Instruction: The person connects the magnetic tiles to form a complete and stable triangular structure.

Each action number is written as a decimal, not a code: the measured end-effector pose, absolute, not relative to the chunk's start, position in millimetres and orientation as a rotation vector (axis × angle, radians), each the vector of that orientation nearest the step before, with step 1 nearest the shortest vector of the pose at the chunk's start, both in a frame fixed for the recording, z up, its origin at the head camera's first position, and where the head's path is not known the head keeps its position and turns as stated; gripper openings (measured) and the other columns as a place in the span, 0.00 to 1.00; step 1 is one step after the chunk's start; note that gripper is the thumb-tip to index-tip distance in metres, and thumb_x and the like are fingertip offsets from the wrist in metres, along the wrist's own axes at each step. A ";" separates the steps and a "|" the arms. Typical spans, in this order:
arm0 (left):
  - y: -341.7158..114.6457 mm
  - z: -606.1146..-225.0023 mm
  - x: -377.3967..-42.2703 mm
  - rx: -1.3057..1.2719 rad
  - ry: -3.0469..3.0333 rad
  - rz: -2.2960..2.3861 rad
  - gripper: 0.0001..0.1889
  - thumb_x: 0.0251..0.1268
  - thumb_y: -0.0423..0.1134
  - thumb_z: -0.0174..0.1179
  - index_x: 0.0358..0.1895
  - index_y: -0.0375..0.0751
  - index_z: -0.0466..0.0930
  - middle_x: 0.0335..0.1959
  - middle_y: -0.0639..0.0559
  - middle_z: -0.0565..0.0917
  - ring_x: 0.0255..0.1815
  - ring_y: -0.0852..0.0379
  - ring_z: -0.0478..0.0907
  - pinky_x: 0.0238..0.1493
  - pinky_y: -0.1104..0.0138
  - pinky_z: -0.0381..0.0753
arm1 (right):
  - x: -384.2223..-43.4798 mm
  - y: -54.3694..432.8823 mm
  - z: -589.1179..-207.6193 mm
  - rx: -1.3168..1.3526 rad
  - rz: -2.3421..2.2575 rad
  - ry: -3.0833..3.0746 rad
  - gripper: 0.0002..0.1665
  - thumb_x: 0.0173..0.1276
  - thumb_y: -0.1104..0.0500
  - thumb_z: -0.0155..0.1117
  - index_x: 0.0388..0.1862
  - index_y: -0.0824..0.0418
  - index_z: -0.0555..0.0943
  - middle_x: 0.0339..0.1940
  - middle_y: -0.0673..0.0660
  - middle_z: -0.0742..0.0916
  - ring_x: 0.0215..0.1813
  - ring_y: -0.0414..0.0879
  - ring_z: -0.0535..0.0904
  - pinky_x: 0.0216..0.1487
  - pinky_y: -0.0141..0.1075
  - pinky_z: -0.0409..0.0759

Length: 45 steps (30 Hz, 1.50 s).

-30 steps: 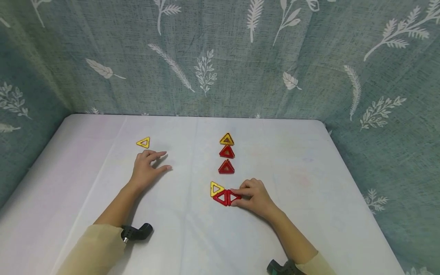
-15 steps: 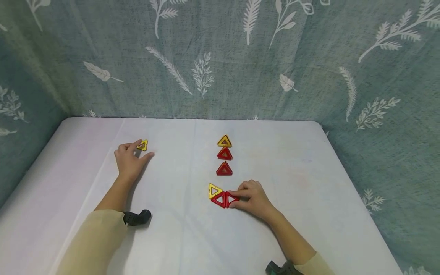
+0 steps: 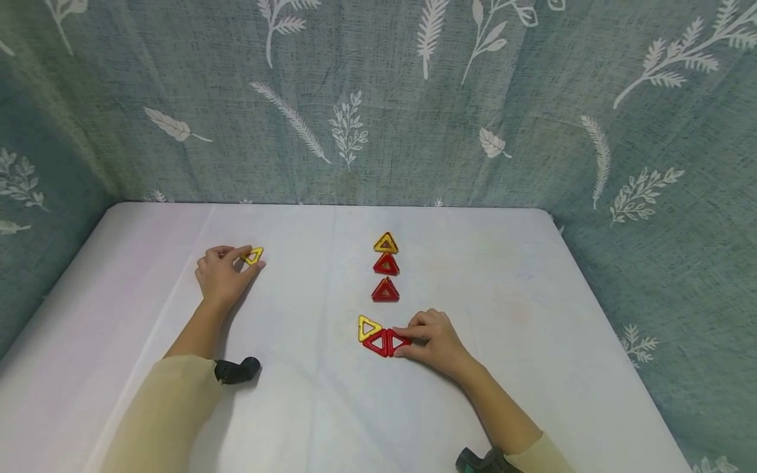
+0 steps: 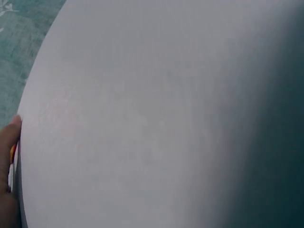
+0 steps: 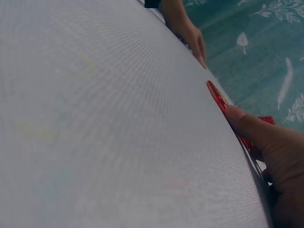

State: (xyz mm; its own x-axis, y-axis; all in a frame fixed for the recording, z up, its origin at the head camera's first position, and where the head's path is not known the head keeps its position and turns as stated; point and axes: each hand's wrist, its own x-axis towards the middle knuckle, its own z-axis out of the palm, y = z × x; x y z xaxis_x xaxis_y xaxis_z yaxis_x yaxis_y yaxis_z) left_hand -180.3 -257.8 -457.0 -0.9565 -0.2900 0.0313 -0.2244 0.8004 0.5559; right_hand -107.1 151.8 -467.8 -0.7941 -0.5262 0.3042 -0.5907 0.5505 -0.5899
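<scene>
At the left of the head view, my left hand (image 3: 221,272) pinches a yellow triangular magnetic tile (image 3: 255,256) between thumb and finger, at or close to the table. My right hand (image 3: 434,343) holds a red triangular tile (image 3: 407,340) between thumb and index finger, flat on the table. Against that tile's left side lies a second red triangular tile (image 3: 375,342). A yellow triangular tile (image 3: 362,330) adjoins it at the upper left. The left wrist view shows only part of the left hand (image 4: 8,156) at its edge; the tile it holds is hardly visible there.
Beyond the right hand, a column runs up the white table (image 3: 307,394): a red triangular piece (image 3: 386,297), another red triangular piece (image 3: 386,271) and a yellow triangular piece (image 3: 386,249) at the far end. They look thicker, perhaps stacked. A green leaf-patterned curtain (image 3: 236,144) borders the table.
My left hand has moved left to the yellow tile, taken hold of it, and shifted and turned it slightly toward me. The right hand has kept its hold on the red tile.
</scene>
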 end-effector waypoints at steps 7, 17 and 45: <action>-262.8 -458.2 -164.3 0.145 -2.900 -0.891 0.29 0.62 0.49 0.58 0.64 0.38 0.71 0.60 0.32 0.61 0.58 0.34 0.55 0.54 0.42 0.52 | -107.4 150.8 -468.6 0.985 1.058 -2.679 0.23 0.47 0.52 0.78 0.44 0.54 0.87 0.31 0.44 0.80 0.37 0.35 0.69 0.39 0.33 0.67; -258.1 -456.3 -147.5 0.024 -2.850 -0.907 0.25 0.57 0.45 0.66 0.56 0.36 0.77 0.54 0.33 0.65 0.52 0.36 0.58 0.49 0.45 0.54 | -109.6 150.9 -465.5 0.955 1.057 -2.705 0.23 0.47 0.52 0.78 0.44 0.53 0.87 0.31 0.44 0.80 0.38 0.35 0.69 0.38 0.32 0.66; -235.2 -464.2 -127.1 -0.387 -2.786 -0.842 0.27 0.38 0.42 0.76 0.48 0.40 0.84 0.37 0.45 0.74 0.38 0.49 0.64 0.42 0.56 0.58 | -108.5 153.2 -465.4 1.101 0.996 -2.657 0.24 0.50 0.51 0.75 0.49 0.53 0.85 0.31 0.44 0.81 0.36 0.36 0.69 0.38 0.32 0.65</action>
